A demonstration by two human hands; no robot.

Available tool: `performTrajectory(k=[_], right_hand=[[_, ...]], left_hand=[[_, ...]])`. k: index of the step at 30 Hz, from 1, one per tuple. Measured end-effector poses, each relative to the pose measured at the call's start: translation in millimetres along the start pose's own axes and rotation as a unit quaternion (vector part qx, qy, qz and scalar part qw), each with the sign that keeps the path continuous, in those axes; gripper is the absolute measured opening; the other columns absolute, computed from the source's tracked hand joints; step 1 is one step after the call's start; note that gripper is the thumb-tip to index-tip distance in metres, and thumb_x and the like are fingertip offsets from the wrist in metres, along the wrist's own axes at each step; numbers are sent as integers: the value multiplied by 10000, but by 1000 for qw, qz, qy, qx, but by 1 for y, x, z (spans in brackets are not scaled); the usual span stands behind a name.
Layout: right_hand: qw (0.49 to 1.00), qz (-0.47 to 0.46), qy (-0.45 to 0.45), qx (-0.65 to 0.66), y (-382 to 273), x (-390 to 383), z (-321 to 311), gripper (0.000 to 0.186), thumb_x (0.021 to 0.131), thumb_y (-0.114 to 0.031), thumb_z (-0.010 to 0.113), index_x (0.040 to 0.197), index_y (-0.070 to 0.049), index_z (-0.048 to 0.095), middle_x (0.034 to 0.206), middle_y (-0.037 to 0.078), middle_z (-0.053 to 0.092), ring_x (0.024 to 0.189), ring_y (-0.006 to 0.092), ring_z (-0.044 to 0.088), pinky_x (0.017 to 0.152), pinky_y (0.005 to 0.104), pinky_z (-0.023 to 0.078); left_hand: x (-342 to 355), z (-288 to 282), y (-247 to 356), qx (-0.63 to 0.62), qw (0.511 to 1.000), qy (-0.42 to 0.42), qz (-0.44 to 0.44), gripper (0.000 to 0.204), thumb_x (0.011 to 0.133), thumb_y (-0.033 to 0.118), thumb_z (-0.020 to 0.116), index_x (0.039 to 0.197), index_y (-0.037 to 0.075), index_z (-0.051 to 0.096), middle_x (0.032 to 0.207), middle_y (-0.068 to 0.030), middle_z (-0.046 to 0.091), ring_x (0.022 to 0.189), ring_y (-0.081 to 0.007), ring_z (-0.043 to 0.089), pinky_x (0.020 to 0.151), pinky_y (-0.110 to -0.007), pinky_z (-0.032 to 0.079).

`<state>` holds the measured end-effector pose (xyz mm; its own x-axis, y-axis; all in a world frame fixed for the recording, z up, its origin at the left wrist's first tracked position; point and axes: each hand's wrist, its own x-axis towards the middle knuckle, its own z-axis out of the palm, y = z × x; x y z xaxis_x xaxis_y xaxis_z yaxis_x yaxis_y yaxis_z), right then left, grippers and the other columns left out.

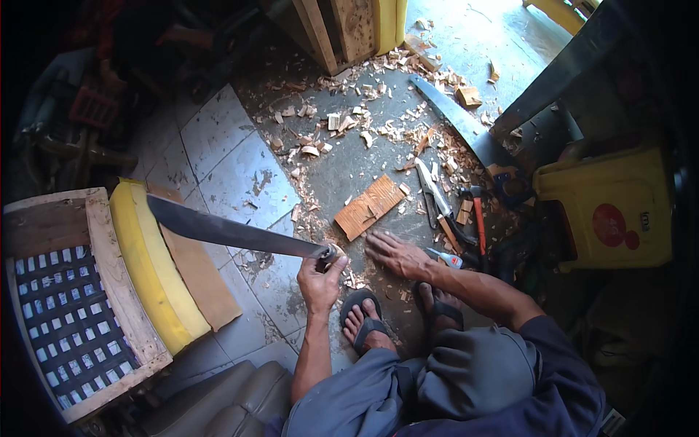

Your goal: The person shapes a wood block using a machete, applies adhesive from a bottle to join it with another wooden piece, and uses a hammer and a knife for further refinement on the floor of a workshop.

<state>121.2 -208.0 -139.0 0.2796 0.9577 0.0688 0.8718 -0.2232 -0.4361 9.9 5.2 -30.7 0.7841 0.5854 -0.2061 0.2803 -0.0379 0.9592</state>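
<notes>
My left hand [318, 285] is closed around the handle of a machete [233, 231]. Its long dark blade points away to the left, over the tiles and a yellow foam strip. My right hand [395, 255] reaches low over the floor with its fingers stretched out, holding nothing. Just beyond those fingertips lies a short, flat orange-brown wood block [369, 207] with a rough, ridged face. Whether the fingertips touch the block or the floor I cannot tell. A small white glue bottle [445, 258] lies beside my right wrist.
Wood chips [349, 120] litter the floor. To the right lie a handsaw [459, 120], a hammer [478, 218] and other hand tools, near a yellow plastic stool [604, 204]. At left stands a wooden frame with black webbing [73, 313], edged by yellow foam [149, 269].
</notes>
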Motion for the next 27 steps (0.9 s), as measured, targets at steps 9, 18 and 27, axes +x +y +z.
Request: performTrajectory(k=[9,18,27], right_hand=[[995,47,-91,2,-13,-32,-11,298,864,-171,575,1118,-32,646,1117,117,600,1062,304,588,781,384,589],[828,414,74,372,-40,18,-97,128,882,-73,721,992,-14,751,885,87,766,838,134,722,812,309,584],[839,257,226,423,-88,67,-191,264,883,-43,743,1112,19,626,987,114,755,957,156,733,846,301,604]], left_hand=[[1,14,5,62,995,38,64,384,808,-4,824,1173,-4,706,983,-46,714,867,-113,667,791,-258,547],[-5,29,9,148,978,76,128,376,764,72,856,1116,21,732,1005,-101,727,870,-192,711,784,-314,563],[-3,61,37,111,979,85,147,193,793,76,763,958,0,698,879,-125,655,762,-276,696,672,-375,549]])
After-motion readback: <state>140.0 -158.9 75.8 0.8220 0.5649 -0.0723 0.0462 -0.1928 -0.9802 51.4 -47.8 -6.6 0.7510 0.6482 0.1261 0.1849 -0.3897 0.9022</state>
